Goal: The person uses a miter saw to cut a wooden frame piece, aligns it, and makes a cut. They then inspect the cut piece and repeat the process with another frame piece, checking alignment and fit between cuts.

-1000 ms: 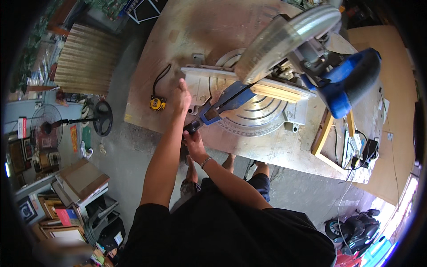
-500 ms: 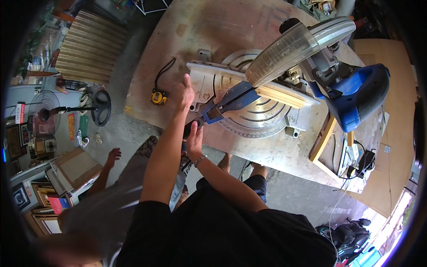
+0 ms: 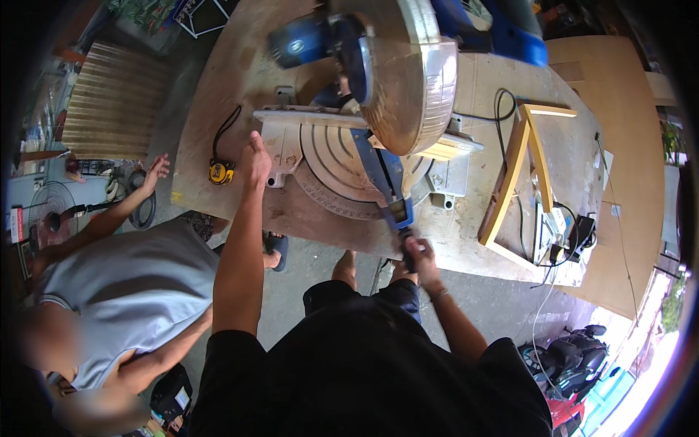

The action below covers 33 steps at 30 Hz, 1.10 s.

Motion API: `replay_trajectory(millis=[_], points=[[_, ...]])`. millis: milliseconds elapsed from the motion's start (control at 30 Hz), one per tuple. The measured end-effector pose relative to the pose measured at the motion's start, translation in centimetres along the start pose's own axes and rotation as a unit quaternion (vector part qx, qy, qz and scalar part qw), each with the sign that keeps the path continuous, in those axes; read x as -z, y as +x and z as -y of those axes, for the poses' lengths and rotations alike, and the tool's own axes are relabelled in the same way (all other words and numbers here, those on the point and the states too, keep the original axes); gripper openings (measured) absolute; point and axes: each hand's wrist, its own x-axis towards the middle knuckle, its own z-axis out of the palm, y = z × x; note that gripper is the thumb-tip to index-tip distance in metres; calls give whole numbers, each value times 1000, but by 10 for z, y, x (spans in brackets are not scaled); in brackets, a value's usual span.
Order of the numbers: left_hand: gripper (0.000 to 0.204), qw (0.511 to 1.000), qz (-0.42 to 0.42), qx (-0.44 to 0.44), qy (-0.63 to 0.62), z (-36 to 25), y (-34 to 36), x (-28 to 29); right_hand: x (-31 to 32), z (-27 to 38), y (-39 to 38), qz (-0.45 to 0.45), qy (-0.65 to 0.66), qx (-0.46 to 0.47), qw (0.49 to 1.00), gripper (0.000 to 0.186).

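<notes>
The right hand [image 3: 425, 261] clasps the black handle [image 3: 408, 258] at the front of the miter saw [image 3: 411, 87] — likely for leverage; the left hand [image 3: 255, 162], grip unclear, is by its left edge — perhaps steadying it.

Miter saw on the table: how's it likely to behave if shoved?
The miter saw is probably heavy and slow to slide: broad metal base. Pushed high, it may tip, since the bulky head stands above. Its blue arm could swivel instead, as it crosses a round turntable to the black handle in the right hand.
</notes>
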Motion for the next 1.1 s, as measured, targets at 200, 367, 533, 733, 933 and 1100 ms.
replay_trajectory(millis=[200, 367, 533, 733, 933, 1100], points=[[81, 1000, -2, 11, 24, 0, -4, 2, 82, 55, 50, -25, -53, 38, 998, 54], [79, 995, -31, 88, -39, 5, -11, -6, 47, 44, 28, -119, -197, 80, 970, 67], [79, 996, -2, 72, -50, 11, 4, -5, 40, 26, 26, -71, -185, 86, 976, 64], [78, 995, -8, 74, -72, 39, 24, -10, 40, 16, 12, -121, -287, 280, 908, 54], [85, 992, -21, 122, -4, 2, 2, -4, 76, 34, 37, 223, -7, -29, 974, 38], [40, 947, -287, -136, 55, 26, -33, -15, 78, 47, 36, 244, -40, -13, 969, 39]])
